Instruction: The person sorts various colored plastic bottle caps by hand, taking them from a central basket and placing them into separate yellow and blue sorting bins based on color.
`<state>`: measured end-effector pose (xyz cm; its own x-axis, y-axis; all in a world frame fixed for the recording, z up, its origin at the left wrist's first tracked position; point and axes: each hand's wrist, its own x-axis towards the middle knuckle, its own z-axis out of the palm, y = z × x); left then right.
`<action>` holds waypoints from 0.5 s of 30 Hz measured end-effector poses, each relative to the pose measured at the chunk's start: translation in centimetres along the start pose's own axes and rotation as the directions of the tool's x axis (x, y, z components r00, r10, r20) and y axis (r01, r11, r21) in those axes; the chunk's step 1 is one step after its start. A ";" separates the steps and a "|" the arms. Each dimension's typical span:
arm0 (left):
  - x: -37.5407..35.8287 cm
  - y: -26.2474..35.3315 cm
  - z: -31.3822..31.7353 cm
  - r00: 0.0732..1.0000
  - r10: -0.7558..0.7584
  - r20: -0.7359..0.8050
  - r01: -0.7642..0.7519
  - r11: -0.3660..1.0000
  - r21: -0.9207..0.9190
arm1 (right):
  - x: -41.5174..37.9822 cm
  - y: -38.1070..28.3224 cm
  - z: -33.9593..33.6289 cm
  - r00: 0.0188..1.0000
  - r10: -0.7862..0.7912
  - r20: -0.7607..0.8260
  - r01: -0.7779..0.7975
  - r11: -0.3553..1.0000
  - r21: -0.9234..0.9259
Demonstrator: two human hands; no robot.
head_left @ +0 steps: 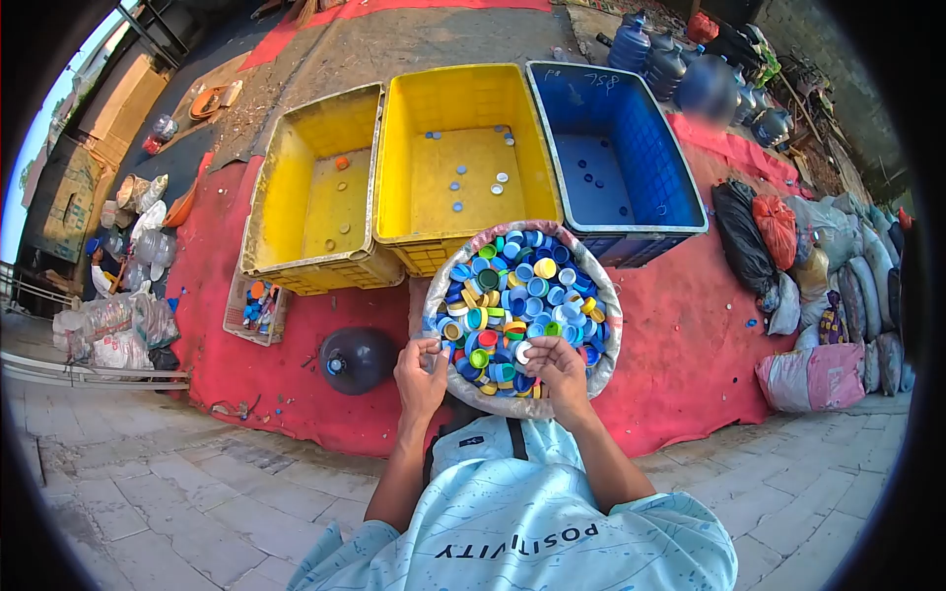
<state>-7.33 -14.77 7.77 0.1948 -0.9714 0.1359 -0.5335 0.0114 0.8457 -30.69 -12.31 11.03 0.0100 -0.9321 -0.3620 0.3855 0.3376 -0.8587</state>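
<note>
A round sack (603, 386) with a rolled rim, full of bottle caps (537, 288) in many colours, stands right in front of me. My left hand (422, 374) is at the sack's left edge, its thumb and fingers pinched near a small blue cap. Over the lower right part of the caps, my right hand (558, 372) pinches a white cap (522, 352). Beyond the sack stand a left yellow crate (258, 222), a middle yellow crate (399, 167) and a blue crate (680, 187), each with a few caps on its floor.
A dark round jug (357, 361) and a small basket (236, 305) of items are on the red mat (680, 364) at left. Filled bags (808, 376) line the right side, with large water bottles (631, 44) behind. A person (99, 266) is at the far left.
</note>
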 end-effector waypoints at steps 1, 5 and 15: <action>-0.3 0.3 0.0 0.995 0.103 0.016 -0.104 0.987 0.121 | 0.3 -0.3 -0.7 1.000 -0.011 -0.006 0.011 1.000 0.000; -1.6 1.6 0.7 0.996 0.091 0.008 -0.088 0.936 0.340 | 0.9 -1.9 -1.4 0.999 -0.031 -0.037 0.029 0.998 -0.055; -2.1 1.1 2.2 0.998 0.017 -0.058 0.000 0.959 0.282 | 0.6 -1.4 -1.2 0.996 0.061 0.061 -0.048 0.980 -0.194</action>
<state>-10.14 -13.21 7.33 0.2333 -0.9556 0.1803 -0.7438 -0.0559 0.6660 -32.35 -13.18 11.57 0.0901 -0.9159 -0.3911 0.1982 0.4013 -0.8942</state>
